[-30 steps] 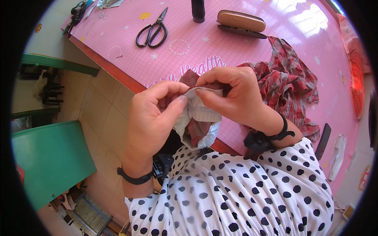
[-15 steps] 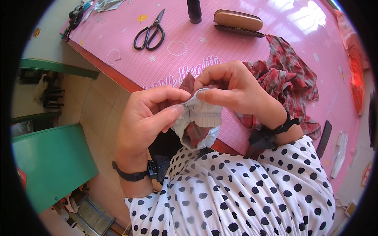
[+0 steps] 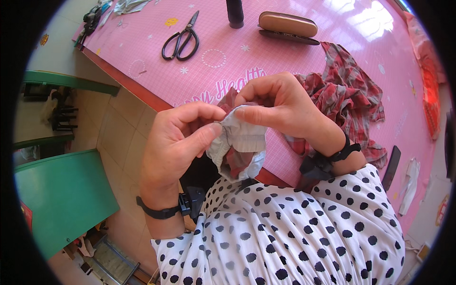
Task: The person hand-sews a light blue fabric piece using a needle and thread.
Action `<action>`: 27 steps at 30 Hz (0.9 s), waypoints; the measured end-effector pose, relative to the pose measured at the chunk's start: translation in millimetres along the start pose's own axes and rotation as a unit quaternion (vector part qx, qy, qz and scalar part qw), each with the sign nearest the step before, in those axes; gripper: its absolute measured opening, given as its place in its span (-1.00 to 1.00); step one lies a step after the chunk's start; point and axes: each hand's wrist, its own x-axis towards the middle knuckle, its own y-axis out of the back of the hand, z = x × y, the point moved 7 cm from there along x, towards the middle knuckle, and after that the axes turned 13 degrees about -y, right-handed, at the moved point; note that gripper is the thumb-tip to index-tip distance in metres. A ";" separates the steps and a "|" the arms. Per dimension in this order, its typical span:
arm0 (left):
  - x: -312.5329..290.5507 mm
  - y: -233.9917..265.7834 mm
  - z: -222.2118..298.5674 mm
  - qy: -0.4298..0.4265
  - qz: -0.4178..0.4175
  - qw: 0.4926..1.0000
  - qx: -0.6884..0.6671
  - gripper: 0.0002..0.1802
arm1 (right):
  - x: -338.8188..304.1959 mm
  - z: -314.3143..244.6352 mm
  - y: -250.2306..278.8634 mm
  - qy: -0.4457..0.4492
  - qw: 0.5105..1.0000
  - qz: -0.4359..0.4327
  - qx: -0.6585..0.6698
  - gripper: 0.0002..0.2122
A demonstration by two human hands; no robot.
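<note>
Between my two hands is a small piece of pale grey fabric point(image 3: 247, 139) with a gathered edge, together with dull red cloth showing behind and inside it. My left hand point(image 3: 173, 137) pinches its left side between thumb and forefinger. Thumb and fingers of my right hand point(image 3: 280, 104) grip the top edge, close to the left fingertips. The fabric hangs below my fingers in a loop, over the table's near edge. Whether a needle or pin is in my fingers is too small to tell. A crumpled red and grey plaid cloth point(image 3: 349, 95) lies beside my right wrist.
On the pink patterned table point(image 3: 213, 38) lie black-handled scissors point(image 3: 183, 40), a dark cylinder point(image 3: 234, 13) and a brown glasses case point(image 3: 288, 26). A black flat object point(image 3: 391, 167) and a white cloth strip point(image 3: 409, 185) sit at right. A green panel point(image 3: 66, 197) stands at left.
My left fingertips have shifted slightly left and the grey fabric's top edge shows more between my hands. Both hands keep their hold; the things on the table have not moved.
</note>
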 end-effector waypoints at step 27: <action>-0.8 -6.3 10.0 -0.036 0.065 0.991 0.111 -0.83 | -14.9 -25.4 -4.6 0.180 0.948 0.163 -0.205 -0.92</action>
